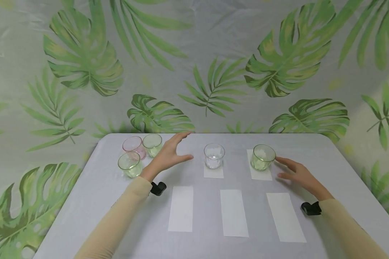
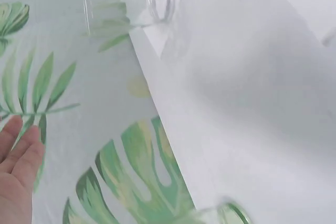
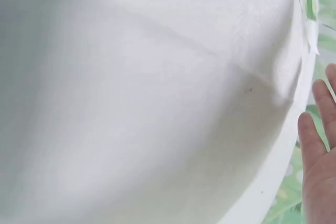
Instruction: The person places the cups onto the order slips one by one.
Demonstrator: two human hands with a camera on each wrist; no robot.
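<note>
Sleeves [image 1: 111, 225] nearest. Left hand [image 1: 166, 155] spread, gripping nothing; right hand [image 1: 299, 175] spread beside green glass [image 1: 262, 162] (contact hard to tell). Judged partway: green and clear glass [image 1: 214, 160] on far slips [image 1: 261, 176]; clustered glasses [image 1: 129, 166] off slips, near slips [image 1: 180, 209] bare.

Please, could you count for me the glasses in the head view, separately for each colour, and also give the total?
Green glasses: 3
Pink glass: 1
Clear glass: 1
Total: 5
</note>
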